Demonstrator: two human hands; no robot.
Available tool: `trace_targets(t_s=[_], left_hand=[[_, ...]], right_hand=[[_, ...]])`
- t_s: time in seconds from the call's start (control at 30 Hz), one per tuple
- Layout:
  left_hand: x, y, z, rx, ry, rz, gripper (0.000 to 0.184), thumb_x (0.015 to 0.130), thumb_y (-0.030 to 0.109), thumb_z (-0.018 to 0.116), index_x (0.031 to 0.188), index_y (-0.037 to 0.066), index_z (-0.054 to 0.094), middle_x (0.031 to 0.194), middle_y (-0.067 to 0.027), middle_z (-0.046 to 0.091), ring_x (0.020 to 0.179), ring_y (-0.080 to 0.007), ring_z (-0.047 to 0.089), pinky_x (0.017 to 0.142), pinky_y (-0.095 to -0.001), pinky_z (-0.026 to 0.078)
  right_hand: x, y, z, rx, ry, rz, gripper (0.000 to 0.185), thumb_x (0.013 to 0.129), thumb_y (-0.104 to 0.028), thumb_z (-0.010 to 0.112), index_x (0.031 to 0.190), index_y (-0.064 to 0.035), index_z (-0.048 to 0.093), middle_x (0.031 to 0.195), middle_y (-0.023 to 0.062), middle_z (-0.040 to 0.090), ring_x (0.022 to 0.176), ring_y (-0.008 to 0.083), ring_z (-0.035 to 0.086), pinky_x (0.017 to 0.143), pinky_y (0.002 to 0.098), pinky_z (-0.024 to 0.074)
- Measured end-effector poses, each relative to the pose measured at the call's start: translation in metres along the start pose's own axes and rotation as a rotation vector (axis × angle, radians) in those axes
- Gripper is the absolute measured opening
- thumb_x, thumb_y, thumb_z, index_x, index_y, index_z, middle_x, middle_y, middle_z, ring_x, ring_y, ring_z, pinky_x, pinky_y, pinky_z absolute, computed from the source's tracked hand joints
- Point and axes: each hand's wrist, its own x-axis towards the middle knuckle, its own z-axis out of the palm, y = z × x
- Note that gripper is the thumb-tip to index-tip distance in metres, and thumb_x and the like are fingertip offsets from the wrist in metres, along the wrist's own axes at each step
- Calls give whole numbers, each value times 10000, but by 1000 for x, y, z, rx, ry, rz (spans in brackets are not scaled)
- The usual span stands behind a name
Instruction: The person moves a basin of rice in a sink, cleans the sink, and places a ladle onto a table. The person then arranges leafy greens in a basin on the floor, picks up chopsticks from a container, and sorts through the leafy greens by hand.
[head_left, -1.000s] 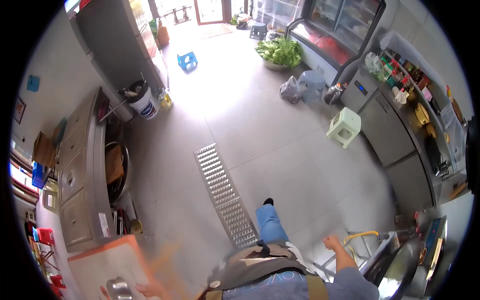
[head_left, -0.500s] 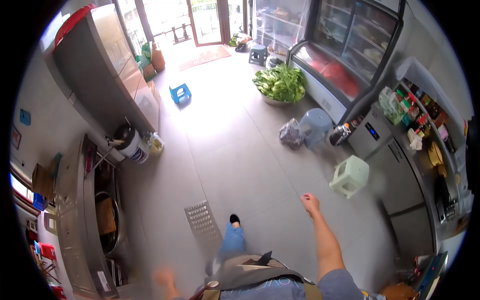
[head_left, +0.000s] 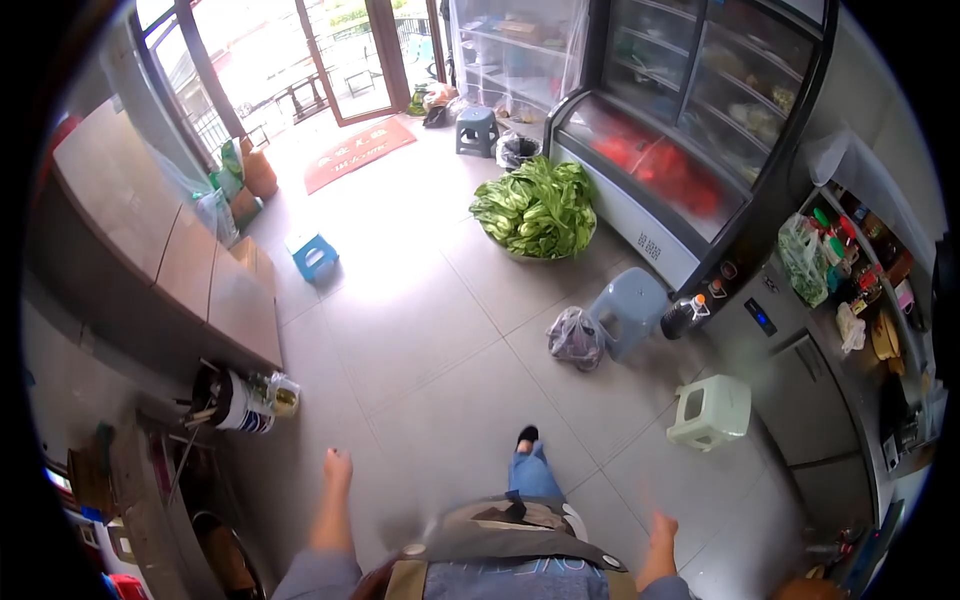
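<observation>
My left hand (head_left: 339, 466) is stretched forward over the floor at the lower left, its fingers curled in with nothing visible in them. The nearest thing to it is a white bucket (head_left: 241, 402) with sticks standing in it, well apart from the hand. My right hand (head_left: 663, 526) hangs low at my right side, smeared by motion, so its fingers cannot be made out. A pale green stool (head_left: 712, 410) stands on the floor ahead of that hand, not touching it.
A large basin of leafy greens (head_left: 537, 212) stands before a glass display fridge (head_left: 640, 215). A grey-blue stool (head_left: 630, 305), a plastic bag (head_left: 576, 338) and a dark bottle (head_left: 685, 316) are on the right. A small blue stool (head_left: 313, 256) and red doormat (head_left: 360, 154) lie toward the open door.
The view has moved forward and turned; the greens and stools look nearer and the floor grate is out of view. My left hand has swung forward, while my right hand has dropped back.
</observation>
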Motion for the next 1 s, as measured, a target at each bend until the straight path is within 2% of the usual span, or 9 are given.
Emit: trace_targets(t_s=[0.13, 0.2, 0.27, 0.3, 0.37, 0.5, 0.6, 0.7, 1.0], left_hand=[[56, 152, 68, -165, -147, 84, 476, 739, 274, 589, 1101, -18, 486, 1016, -189, 564, 934, -292, 540, 796, -365, 430], [65, 213, 91, -204, -219, 36, 475, 738, 281, 582, 1103, -10, 488, 975, -163, 572, 876, -272, 543, 772, -354, 432], [100, 226, 130, -151, -340, -53, 458, 756, 332, 582, 1073, 11, 502, 879, -116, 554, 774, -221, 511, 731, -346, 431], [121, 225, 148, -126, -363, -75, 457, 756, 345, 583, 1065, 18, 503, 865, -105, 543, 761, -207, 493, 729, -358, 425], [151, 217, 170, -88, -421, -135, 454, 757, 370, 585, 1051, 34, 506, 836, -84, 519, 734, -180, 459, 727, -383, 413], [194, 240, 180, -155, -506, -316, 594, 754, 443, 578, 1157, 37, 416, 1036, -132, 471, 937, -258, 443, 825, -499, 352], [255, 244, 197, -170, -502, -436, 685, 745, 484, 577, 1215, 38, 354, 1133, -166, 417, 1036, -309, 399, 868, -530, 318], [305, 359, 209, -265, -513, -720, 759, 733, 512, 580, 1250, 29, 304, 1199, -196, 369, 1099, -345, 358, 888, -549, 294], [432, 727, 326, -152, -486, -15, 454, 759, 343, 617, 1045, -1, 543, 898, -93, 583, 866, -158, 523, 778, -297, 418]], right_hand=[[58, -53, 34, 4, 222, 219, 508, 686, -73, 665, 1134, 46, 456, 1155, 143, 490, 1052, 258, 468, 900, 381, 353], [117, -88, 82, 93, 45, -18, 573, 711, -79, 645, 1217, 8, 390, 1197, 93, 464, 1070, 238, 443, 915, 372, 336], [15, -255, 176, 43, 66, -80, 560, 713, -138, 662, 1194, 18, 420, 1163, 95, 485, 1052, 216, 448, 906, 352, 339], [91, -253, 211, -58, -68, -291, 561, 720, -229, 662, 1182, 6, 446, 1149, 93, 497, 1049, 223, 455, 891, 342, 350], [118, -342, 303, -235, 149, -426, 644, 677, -279, 715, 1161, 34, 429, 1122, 130, 514, 1024, 230, 486, 865, 338, 384], [125, -515, 471, 139, -36, -483, 518, 721, -249, 692, 1116, -9, 456, 972, 61, 547, 856, 144, 510, 779, 264, 411], [137, -589, 567, 159, -94, -556, 564, 715, -214, 693, 1161, -7, 416, 1088, 115, 511, 988, 189, 496, 827, 285, 401], [138, -651, 646, 6, -57, -621, 638, 708, -190, 698, 1218, -6, 362, 1195, 160, 441, 1125, 226, 421, 908, 299, 349], [236, -753, 788, -137, -197, -526, 690, 699, -204, 703, 1252, -16, 336, 1265, 186, 382, 1187, 242, 358, 962, 322, 292]])
